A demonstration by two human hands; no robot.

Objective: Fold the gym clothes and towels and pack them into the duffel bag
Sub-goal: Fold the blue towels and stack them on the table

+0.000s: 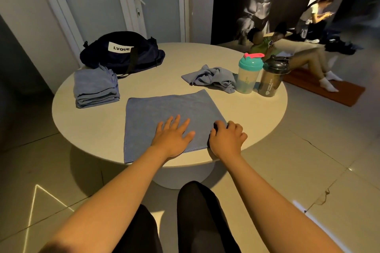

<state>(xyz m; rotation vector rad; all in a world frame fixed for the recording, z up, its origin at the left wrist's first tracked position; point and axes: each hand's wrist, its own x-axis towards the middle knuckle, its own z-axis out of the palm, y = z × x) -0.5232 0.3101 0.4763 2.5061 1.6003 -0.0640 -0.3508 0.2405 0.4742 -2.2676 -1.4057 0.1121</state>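
**A:** Where is the towel?

**B:** The towel (172, 109) lies spread flat on the near middle of the round worktop (92, 129). Its near edge is at the rim.

**A:** And the hands?

**B:** The left hand (172, 135) rests palm down on the towel's near part, fingers straight and apart. The right hand (226, 137) is at the near right corner, fingers curled and clamped on the towel's edge.

**A:** What else is on there?

**B:** A dark bag (123, 55) with a white label sits far left. Just in front of it is a stack (95, 88) of folded blue towels. Far right of the towel lies a crumpled blue cloth (211, 77). Right of that stand a teal shaker (248, 74) and a dark shaker (273, 78), upright and side by side, with the cloth reaching the teal one's base.

**A:** Anything in the way?

**B:** The stack sits left of the line from towel to bag. The cloth and shakers are well to the right of it. A door (144, 2) is behind the bag, and a person sits on an orange mat (329, 90) on the floor, far right.
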